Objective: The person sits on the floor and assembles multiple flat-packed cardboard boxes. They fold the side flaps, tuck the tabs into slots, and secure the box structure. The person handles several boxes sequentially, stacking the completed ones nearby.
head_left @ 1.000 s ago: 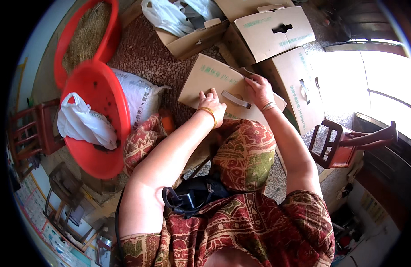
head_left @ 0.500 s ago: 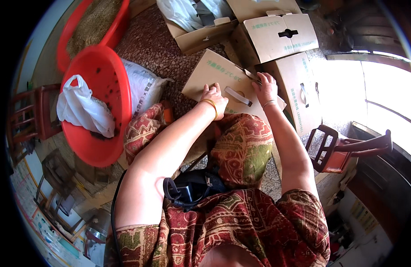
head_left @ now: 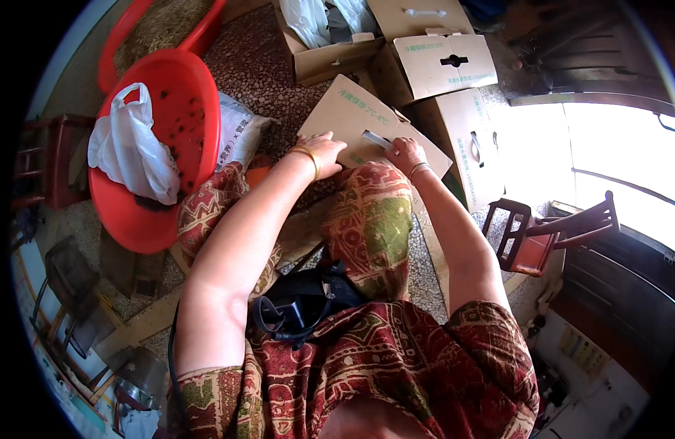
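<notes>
left hand [head_left: 321, 152] – fingers spread, palm pressed flat on the near-left edge of a flattened cardboard box [head_left: 355, 117] that rests against the person's patterned knee [head_left: 374, 212]; a gold bangle [head_left: 308, 157] sits on this wrist

right hand [head_left: 405, 152] – closed around a small light-handled tool [head_left: 377, 138], its end pointing left toward the left hand and lying on the cardboard; whether it is a blade or a tape piece cannot be told

the two hands are near each other, both on the lower part of the same box

beyond the hands: an open carton [head_left: 330, 55] holding white bags and a closed carton [head_left: 443, 66] with a handle slot

left of the left hand: a printed sack [head_left: 238, 135], then a red basin [head_left: 173, 146] holding a white plastic bag [head_left: 132, 150]

right of the right hand – a red wooden chair [head_left: 542, 234] on the floor
</notes>
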A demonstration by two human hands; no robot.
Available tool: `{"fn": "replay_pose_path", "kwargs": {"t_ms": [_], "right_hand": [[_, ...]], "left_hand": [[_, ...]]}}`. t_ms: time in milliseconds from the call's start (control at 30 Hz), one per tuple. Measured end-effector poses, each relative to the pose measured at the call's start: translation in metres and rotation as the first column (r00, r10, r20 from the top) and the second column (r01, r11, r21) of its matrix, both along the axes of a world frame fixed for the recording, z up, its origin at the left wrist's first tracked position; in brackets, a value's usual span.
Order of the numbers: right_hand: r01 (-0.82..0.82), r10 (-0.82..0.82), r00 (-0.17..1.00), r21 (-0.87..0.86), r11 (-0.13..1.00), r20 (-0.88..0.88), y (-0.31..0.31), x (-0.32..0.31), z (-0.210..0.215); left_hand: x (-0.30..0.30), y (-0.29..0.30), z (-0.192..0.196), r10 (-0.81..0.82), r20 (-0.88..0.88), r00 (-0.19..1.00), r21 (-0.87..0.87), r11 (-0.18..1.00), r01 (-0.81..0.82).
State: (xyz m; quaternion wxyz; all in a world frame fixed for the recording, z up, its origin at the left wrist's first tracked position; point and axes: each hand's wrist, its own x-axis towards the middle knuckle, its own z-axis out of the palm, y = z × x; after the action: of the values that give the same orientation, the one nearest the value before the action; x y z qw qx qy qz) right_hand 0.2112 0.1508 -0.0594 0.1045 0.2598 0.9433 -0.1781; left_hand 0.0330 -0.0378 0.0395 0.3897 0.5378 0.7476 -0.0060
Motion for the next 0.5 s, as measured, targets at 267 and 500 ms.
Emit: {"fn": "replay_pose_path", "kwargs": {"t_ms": [267,500], "right_hand": [[0.21,-0.215,0.97,-0.057,0.976,-0.111,-0.003,0.008,0.0],[0.366,-0.364,0.92,-0.015,0.931,-0.147,0.006,0.002,0.077]], "left_hand": [[-0.01,-0.039,0.013,0.076,-0.051,0.996,0.122,0.99,-0.069],[-0.034,-0.057,0.012,0.274,0.07,0.959,0.496,0.825,-0.272]]}}
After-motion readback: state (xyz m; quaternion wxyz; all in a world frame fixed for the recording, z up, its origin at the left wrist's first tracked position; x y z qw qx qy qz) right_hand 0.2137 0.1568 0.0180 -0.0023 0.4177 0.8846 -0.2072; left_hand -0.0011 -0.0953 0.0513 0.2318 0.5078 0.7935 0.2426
